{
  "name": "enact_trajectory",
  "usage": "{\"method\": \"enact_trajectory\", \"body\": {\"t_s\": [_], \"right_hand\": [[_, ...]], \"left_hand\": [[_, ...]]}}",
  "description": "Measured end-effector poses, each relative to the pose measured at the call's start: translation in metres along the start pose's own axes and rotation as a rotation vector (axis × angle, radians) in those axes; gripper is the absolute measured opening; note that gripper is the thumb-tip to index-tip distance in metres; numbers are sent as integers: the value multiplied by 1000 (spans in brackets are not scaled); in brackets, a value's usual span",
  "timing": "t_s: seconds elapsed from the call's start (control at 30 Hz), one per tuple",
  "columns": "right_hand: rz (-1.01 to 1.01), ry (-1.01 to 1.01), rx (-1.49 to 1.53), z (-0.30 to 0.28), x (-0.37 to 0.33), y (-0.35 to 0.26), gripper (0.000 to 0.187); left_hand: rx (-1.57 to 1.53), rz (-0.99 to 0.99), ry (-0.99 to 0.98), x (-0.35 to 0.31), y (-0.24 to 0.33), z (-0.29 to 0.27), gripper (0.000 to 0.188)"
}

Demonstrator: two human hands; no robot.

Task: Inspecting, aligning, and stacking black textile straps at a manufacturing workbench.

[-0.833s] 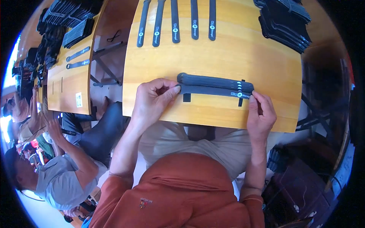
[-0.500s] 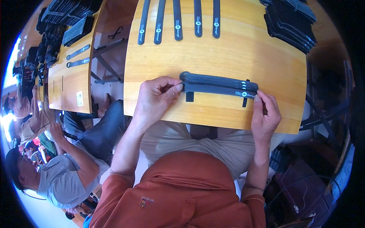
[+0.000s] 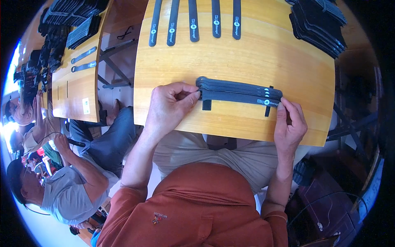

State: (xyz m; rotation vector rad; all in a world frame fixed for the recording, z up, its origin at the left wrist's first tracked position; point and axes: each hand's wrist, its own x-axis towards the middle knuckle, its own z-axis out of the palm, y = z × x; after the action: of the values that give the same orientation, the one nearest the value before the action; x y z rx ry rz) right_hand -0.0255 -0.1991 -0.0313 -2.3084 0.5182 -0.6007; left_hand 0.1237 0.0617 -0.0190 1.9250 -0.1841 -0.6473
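Near the front edge of a wooden table [image 3: 164, 70], a fanned stack of dark grey straps [image 3: 238, 91] lies crosswise, its long edges stepped one below another. The straps are flat and matte with rounded ends; white lettering and a round pale mark show near the right end of the nearest strap [image 3: 242, 99]. Beneath, a wider black strip [image 3: 207, 106] and a narrower black strip [image 3: 268, 111] stick out toward the person. The left hand [image 3: 170, 105] has thumb and forefinger clamped on the nearest strap's left end, hiding its tip; the right hand [image 3: 290, 121] pinches the right end likewise. Beyond, five separate straps [image 3: 194, 18] lie lengthwise in a row, with folded black pieces [image 3: 319, 29] piled at the far right. Leftward, a second table [image 3: 78, 82] carries two straps [image 3: 84, 66] beside a seated co-worker [image 3: 74, 193].
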Motion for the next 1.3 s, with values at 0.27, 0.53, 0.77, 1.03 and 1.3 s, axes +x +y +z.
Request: {"method": "enact_trajectory", "body": {"t_s": [0.27, 0.53, 0.77, 1.03, 1.3], "right_hand": [[7, -15, 0, 0, 1, -1, 13], [-12, -17, -11, 0, 2, 1, 13], [37, -17, 7, 1, -2, 2, 14], [20, 8, 49, 3, -2, 5, 14], [12, -4, 50, 1, 0, 1, 16]], "left_hand": [[33, -29, 25, 0, 1, 1, 13], [59, -20, 53, 0, 1, 2, 13], [22, -21, 41, 1, 0, 4, 12], [3, -48, 59, 0, -2, 5, 9], [-54, -43, 42, 1, -5, 3, 8]]}}
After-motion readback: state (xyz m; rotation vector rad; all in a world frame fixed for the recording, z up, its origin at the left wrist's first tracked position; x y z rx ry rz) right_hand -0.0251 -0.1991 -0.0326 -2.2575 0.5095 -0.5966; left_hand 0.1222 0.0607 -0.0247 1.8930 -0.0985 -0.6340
